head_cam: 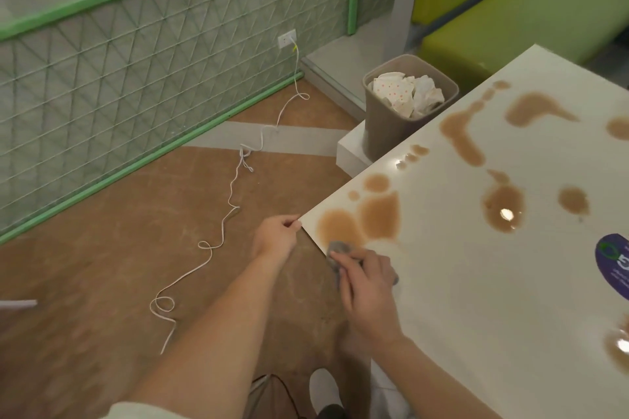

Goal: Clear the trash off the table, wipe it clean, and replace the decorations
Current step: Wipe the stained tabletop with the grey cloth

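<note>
While the right hand (369,286) presses a crumpled grey cloth (337,253) onto the glossy white counter (476,282) near its corner, fingers curled round it, the left hand (277,235) pinches that corner's edge. Brown liquid puddles (377,214) spread across the counter. Beyond, a grey plastic bin (405,112) holds crumpled white and dotted paper (405,93).
</note>
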